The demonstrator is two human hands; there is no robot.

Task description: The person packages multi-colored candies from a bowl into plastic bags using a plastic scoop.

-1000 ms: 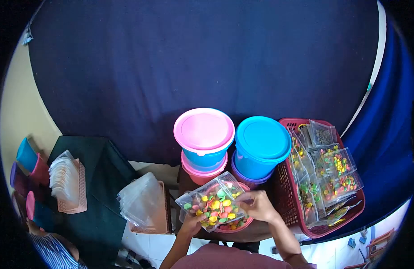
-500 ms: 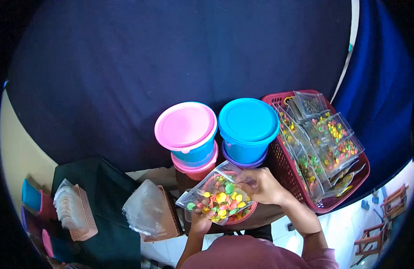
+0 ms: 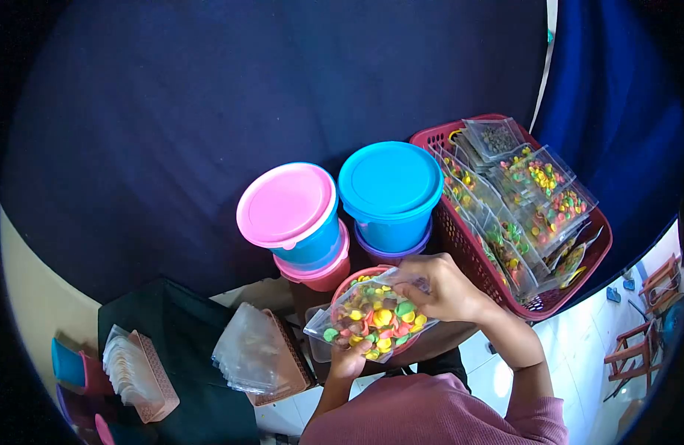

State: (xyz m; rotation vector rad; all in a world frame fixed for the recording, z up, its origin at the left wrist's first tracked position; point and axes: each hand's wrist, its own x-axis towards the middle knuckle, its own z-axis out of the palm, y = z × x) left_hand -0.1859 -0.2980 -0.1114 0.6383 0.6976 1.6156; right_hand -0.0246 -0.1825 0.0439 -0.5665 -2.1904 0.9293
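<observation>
Over a red tub point(image 3: 340, 288) I hold a clear plastic bag point(image 3: 381, 320) partly filled with small round pieces in yellow, green, red and brown. My left hand point(image 3: 348, 361) grips the bag's lower left side, thumb in front. At the upper right, my right hand point(image 3: 444, 293) is closed on the bag's top edge; its fingertips are partly hidden. Similar coloured pieces show in the tub behind the bag.
Two stacks of lidded tubs stand behind, one with a pink lid point(image 3: 286, 204), one with a blue lid point(image 3: 391, 179). At right, a maroon basket point(image 3: 471, 248) holds several filled bags. Clear bags point(image 3: 249, 348) lie on a pink basket point(image 3: 291, 363) at left, near another basket point(image 3: 158, 382).
The camera view has shifted, so the tubs sit further left and higher. The bag is tilted differently, and more of the red tub shows behind it. Both hands keep their hold.
</observation>
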